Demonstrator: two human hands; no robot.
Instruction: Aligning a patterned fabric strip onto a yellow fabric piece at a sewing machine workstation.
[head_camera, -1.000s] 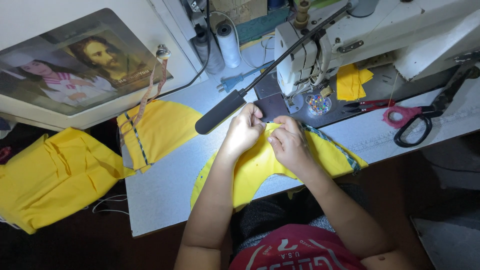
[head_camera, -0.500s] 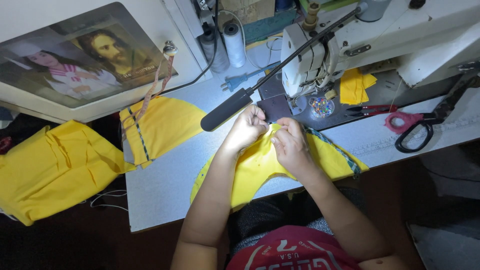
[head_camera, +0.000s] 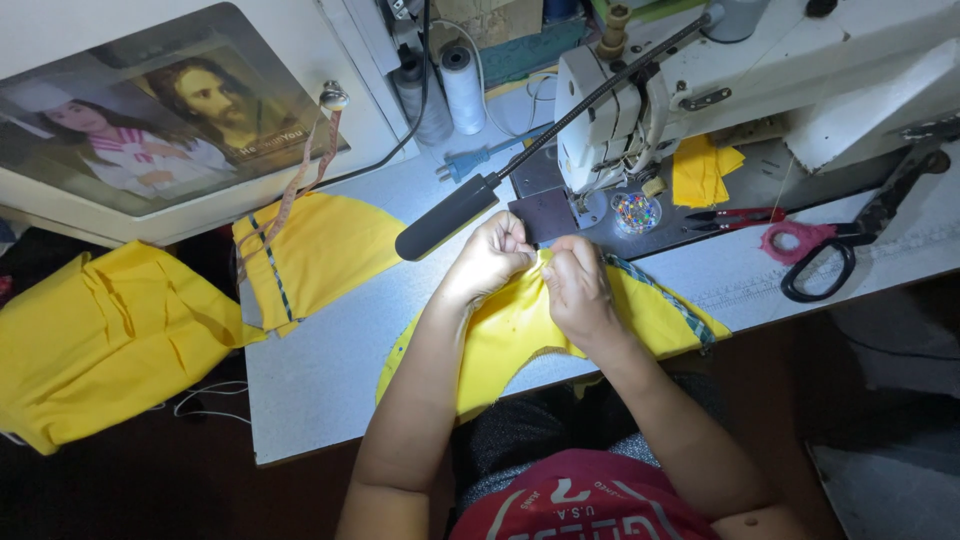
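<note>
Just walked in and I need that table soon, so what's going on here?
A person sits at a sewing table, pinching the top edge of a yellow cloth piece with the left hand and right hand, just in front of the white sewing machine. A lamp shines on it. More yellow cloth lies to the left; scissors lie to the right.

Bare forearms, red printed shirt (head_camera: 590, 505) with pale lettering, perhaps grey speckled trousers (head_camera: 520, 440) beneath, dimly lit
</note>
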